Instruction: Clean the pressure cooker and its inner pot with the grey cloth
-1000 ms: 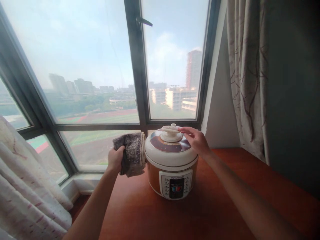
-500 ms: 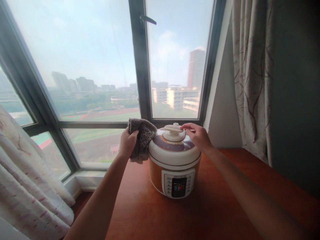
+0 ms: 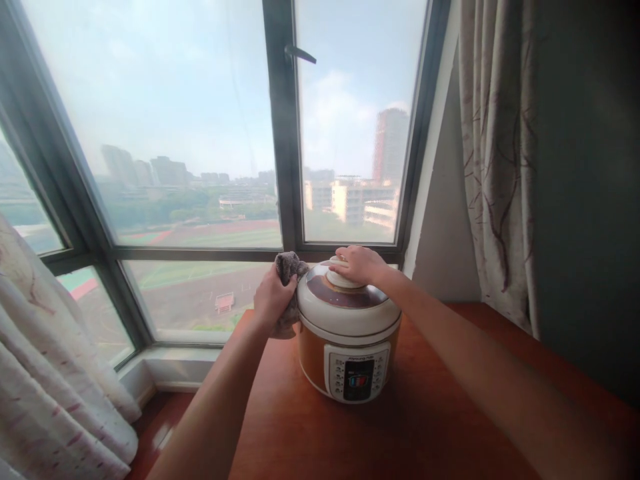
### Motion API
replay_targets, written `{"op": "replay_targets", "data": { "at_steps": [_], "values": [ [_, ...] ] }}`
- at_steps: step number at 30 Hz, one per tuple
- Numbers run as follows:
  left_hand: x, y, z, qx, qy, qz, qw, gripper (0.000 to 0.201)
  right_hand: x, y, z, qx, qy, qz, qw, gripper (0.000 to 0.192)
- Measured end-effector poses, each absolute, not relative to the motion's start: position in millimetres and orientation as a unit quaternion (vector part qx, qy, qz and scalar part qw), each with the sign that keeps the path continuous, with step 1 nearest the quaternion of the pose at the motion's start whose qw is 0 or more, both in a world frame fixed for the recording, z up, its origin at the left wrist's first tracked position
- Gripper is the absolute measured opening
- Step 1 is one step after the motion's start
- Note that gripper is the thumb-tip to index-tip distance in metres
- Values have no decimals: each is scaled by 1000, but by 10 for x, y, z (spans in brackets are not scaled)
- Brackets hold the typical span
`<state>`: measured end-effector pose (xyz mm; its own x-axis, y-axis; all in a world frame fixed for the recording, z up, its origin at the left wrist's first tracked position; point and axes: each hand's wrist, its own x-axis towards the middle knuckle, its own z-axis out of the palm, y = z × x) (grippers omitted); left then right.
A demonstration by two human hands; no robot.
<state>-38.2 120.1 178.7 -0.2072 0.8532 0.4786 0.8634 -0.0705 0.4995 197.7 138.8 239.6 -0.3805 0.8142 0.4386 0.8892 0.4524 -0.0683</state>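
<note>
The cream-and-brown pressure cooker (image 3: 349, 333) stands near the back edge of the reddish wooden surface (image 3: 430, 413), its control panel (image 3: 357, 372) facing the person, close under the window (image 3: 200, 133). The right hand (image 3: 357, 265) lies over the lid knob (image 3: 343, 280), its grip curled down around it, which looks meant to steady the pot against sideways pressure. The left hand (image 3: 273, 297) has its grip bunched tight on a grey-brown cloth (image 3: 290, 267), pressing it to the lid's left rim, so the fabric wraps that curved edge. Patterned curtains (image 3: 495, 160) hang at the right.
</note>
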Motion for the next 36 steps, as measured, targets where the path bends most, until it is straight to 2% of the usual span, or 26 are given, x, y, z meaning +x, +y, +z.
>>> {"op": "replay_targets", "data": {
  "at_steps": [7, 15, 24, 29, 31, 36],
  "values": [
    [-398, 1277, 1764, -623, -696, -356, -29, 48, 2020, 1400, 2351, -505, -833, -88, 206, 42],
    [-366, 1225, 1794, -617, -705, -347, -39, 50, 2170, 1485, 2509, -510, -815, -97, 256, 38],
    [-369, 1240, 1791, -625, -706, -332, -9, 49, 2988, 1210, 3082, -533, -744, -152, 373, 46],
    [-375, 1253, 1780, -629, -701, -337, -7, 49, 3586, 717, 3095, -546, -701, -217, 405, 45],
    [-369, 1248, 1780, -630, -699, -338, -3, 50, 3836, 538, 2996, -562, -682, -235, 405, 51],
    [-344, 1233, 1795, -629, -706, -324, 15, 53, 4421, 246, 2546, -614, -635, -251, 396, 86]
  ]
}}
